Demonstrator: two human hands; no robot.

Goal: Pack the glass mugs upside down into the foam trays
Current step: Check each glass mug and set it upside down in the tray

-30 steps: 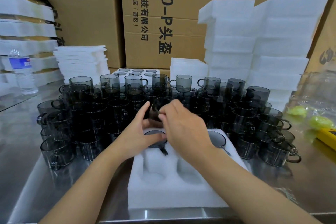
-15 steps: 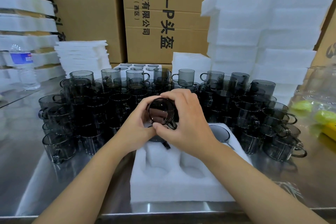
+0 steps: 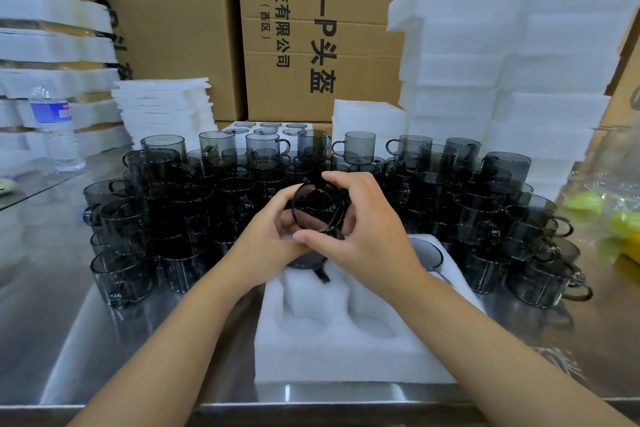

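A smoky grey glass mug (image 3: 317,206) lies tipped on its side, round end facing me, above the far end of the white foam tray (image 3: 349,347). My left hand (image 3: 268,236) and my right hand (image 3: 363,229) both grip it around its wall. Under the hands, one mug (image 3: 311,262) sits upside down in the tray's far left pocket, and another upside-down mug (image 3: 427,253) fills the far right pocket. The near pockets of the tray hold nothing. A big crowd of upright grey mugs (image 3: 194,204) covers the table behind and beside the tray.
Stacks of white foam trays (image 3: 502,73) rise at the back right, foam sheets (image 3: 166,107) at the back left, cardboard boxes (image 3: 311,28) behind. A water bottle (image 3: 55,128) stands far left. Yellow-green items in a clear bag (image 3: 613,215) lie at the right. The steel table's edge (image 3: 311,407) is close.
Both hands lifted the mug off the pile and turned it on its side so its round end faces me; over the last half second it stayed almost still above the tray.
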